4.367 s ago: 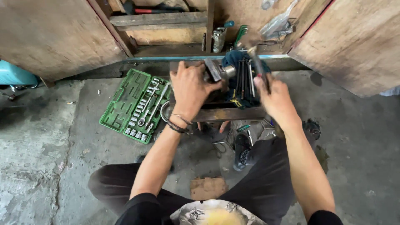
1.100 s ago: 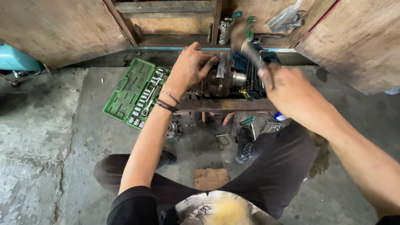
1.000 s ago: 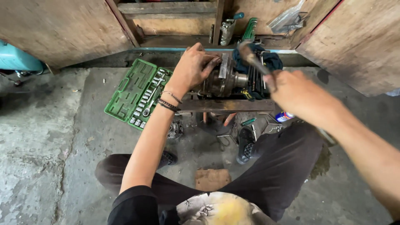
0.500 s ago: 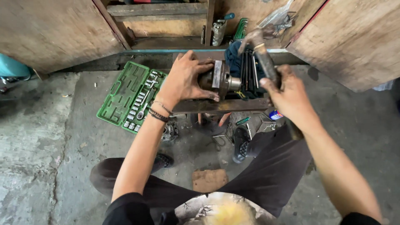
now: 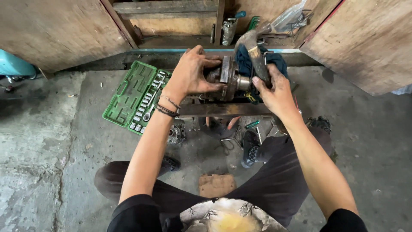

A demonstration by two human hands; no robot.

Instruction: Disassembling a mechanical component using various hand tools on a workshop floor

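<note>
rusty grey metal, a round flanged machine part (image 5: 227,79), sits on a flat steel bar (image 5: 223,110) across the middle of the view, above the concrete floor (image 5: 64,141). half a second ago the right hand (image 5: 274,92) was lower and further right with the hammer raised beside the part; now the hammer (image 5: 256,58) has swung in, its worn head just over the part's shaft. the right hand is clenched round the wooden handle. the left hand (image 5: 193,75) has stayed put, fingers spread and gripping the greasy part from the left. a dark blue rag (image 5: 246,64) is bunched behind the hammer, mostly hidden. the green plastic socket case (image 5: 135,96) lies open on the floor to the left, chrome sockets in rows. small tools under the bar are too dim and crowded to tell apart.
</note>
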